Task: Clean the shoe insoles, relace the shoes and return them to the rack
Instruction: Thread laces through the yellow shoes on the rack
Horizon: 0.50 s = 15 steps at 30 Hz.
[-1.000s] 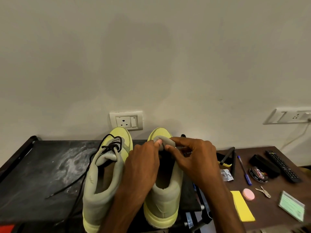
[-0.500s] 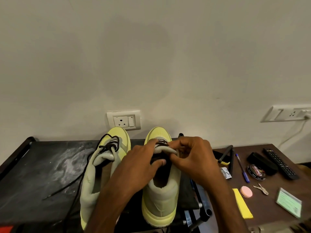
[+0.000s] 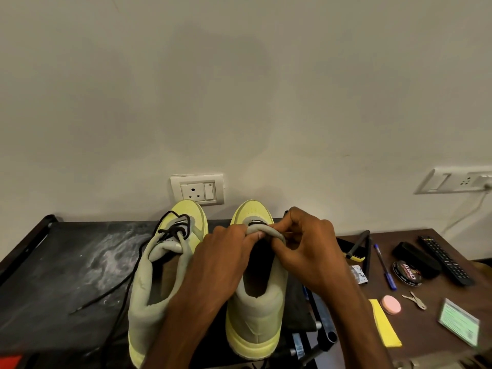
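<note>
The left hand (image 3: 221, 259) and right hand (image 3: 306, 251) pinched the tongue (image 3: 262, 231) of one shoe (image 3: 257, 310); the laced shoe (image 3: 151, 296) stood just left of it.

Single head-worn wide-angle view
Looks forward and down, close over the black rack (image 3: 66, 262), facing the far wall (image 3: 239, 89)

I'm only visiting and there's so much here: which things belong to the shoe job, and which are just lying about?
In the job: left hand and right hand, pinching the tongue of the held shoe; the other shoe; its black lace.
Lying about: remote, pen, card, pink disc.
</note>
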Motion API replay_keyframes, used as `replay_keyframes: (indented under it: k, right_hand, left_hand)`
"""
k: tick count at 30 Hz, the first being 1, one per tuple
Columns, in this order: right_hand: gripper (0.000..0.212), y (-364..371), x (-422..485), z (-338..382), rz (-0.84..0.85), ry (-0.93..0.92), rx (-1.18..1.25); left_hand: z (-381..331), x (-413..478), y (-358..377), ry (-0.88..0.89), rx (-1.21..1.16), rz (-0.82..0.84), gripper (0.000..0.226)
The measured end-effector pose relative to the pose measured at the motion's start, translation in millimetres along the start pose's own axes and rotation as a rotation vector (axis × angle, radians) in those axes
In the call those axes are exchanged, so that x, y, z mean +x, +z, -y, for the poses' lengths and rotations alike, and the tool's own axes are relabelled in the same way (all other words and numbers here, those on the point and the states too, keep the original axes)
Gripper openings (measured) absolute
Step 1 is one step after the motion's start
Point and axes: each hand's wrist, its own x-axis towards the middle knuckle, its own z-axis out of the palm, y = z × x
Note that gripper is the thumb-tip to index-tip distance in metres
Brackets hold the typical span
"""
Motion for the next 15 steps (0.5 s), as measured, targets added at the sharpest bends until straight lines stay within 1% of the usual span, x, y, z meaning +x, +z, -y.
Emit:
replay_keyframes:
  k: [2,3,5,7,8,10,12,13,15]
  right_hand:
    - [0.023,-1.7,-0.3,0.1,0.003,0.005,0.025]
    - [0.028,-3.8,-0.8,0.1,0.005,0.019,0.038]
    - [0.046,-9.1,-2.9,-0.1,0.026,0.07,0.03]
    - [0.061,-15.9,-4.2,-1.4,0.069,0.13,0.006]
    - [0.063,-19.0,-4.9,-2.2,0.102,0.146,0.011]
    - [0.06,-23.2,-5.2,-3.3,0.182,0.146,0.056]
    - [0.053,-24.6,-6.8,-3.9,0.232,0.117,0.118]
    - [0.054,-25.5,-7.9,-4.1,0.233,0.101,0.147]
    - [0.054,-27.3,-8.0,-6.2,0.21,0.089,0.196]
  left_hand:
    - [0.9,-1.3,-4.2,-0.013,-0.036,0.052,0.046]
    - [2.2,-2.6,-5.8,-0.006,-0.056,0.046,0.047]
    - [3.5,-9.7,-12.6,0.009,-0.073,0.007,0.051]
    - [4.6,-16.6,-20.8,-0.002,-0.099,0.009,0.057]
    - [3.8,-19.9,-25.4,-0.014,-0.113,0.01,0.061]
    - [4.4,-23.4,-33.3,-0.036,-0.137,-0.034,0.063]
    - [7.8,-22.2,-36.1,-0.054,-0.155,-0.1,0.057]
    - [9.1,-21.2,-36.1,-0.048,-0.152,-0.119,0.05]
    - [10.4,-20.0,-34.6,-0.021,-0.147,-0.13,0.03]
